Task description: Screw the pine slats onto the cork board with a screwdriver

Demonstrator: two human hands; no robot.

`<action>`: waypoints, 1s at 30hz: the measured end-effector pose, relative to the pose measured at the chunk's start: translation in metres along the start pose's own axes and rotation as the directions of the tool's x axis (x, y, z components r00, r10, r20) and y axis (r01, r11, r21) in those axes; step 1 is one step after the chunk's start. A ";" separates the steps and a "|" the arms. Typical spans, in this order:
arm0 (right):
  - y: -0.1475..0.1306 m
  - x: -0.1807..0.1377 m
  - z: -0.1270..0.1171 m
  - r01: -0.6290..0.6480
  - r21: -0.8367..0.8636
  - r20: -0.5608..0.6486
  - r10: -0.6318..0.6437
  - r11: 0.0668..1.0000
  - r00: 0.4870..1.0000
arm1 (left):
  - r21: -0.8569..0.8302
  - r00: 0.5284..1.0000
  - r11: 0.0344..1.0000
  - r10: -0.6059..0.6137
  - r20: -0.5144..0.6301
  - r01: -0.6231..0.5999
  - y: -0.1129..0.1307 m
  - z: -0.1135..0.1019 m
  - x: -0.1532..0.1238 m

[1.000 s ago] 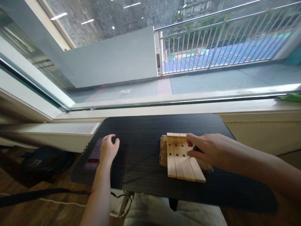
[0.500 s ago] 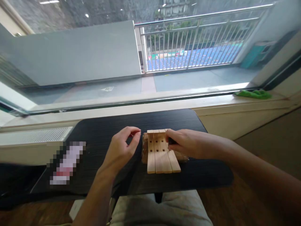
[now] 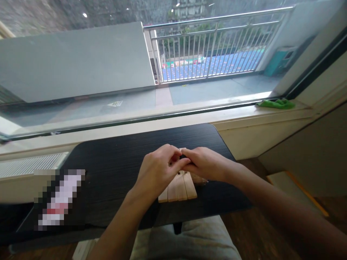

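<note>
A pale wooden piece made of several narrow slats [image 3: 177, 191] lies on the black table, flared at its near end. Small dark holes show in it just under my fingers. Part of a rough brown block [image 3: 199, 179] sticks out beneath its right side. My left hand [image 3: 162, 164] is over the slats' upper part, thumb and fingers pinched together; what they hold is hidden. Fingertips of my right hand [image 3: 207, 162] meet those of the left there. That hand is closed too, with something dark between the fingers that I cannot make out.
The black table [image 3: 116, 162] stands against a window sill. A blurred-out flat item [image 3: 61, 198] lies at its left. A green cloth [image 3: 278, 104] rests on the sill at the right. A white radiator [image 3: 32, 164] is at the left.
My left hand has moved right, from beside the wooden slats to over them, and its fingertips now meet my right hand's. The view has shifted slightly to the right.
</note>
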State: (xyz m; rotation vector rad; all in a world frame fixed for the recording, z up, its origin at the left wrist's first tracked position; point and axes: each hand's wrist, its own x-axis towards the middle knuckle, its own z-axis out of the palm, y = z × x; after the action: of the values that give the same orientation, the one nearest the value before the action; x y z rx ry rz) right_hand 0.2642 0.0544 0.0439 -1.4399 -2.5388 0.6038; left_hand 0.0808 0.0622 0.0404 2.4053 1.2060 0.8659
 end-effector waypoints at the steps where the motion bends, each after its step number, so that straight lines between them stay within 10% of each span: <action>1: 0.001 0.000 0.002 0.003 0.007 -0.017 -0.003 1.000 1.000 | 0.004 1.000 1.000 0.007 -0.007 -0.007 0.000 0.001 0.000; 15: 0.049 -0.017 0.022 0.092 0.569 -0.312 0.111 0.817 0.943 | 0.076 0.979 0.990 0.128 -0.157 -0.117 0.004 0.014 -0.007; 25: 0.078 0.014 0.067 0.004 0.635 -0.484 0.394 0.772 0.782 | 0.066 0.953 0.972 0.236 -0.190 -0.228 0.000 0.015 -0.010; 30: 0.080 0.015 0.079 -0.014 0.672 -0.428 0.403 0.740 0.809 | 0.042 0.960 0.979 0.203 -0.193 -0.198 0.000 0.012 -0.013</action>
State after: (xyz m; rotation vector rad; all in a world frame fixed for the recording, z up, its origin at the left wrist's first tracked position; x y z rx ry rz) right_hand 0.2932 0.0825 -0.0625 -1.3756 -1.4946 0.8401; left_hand 0.0825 0.0523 0.0261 2.5411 1.0529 1.1810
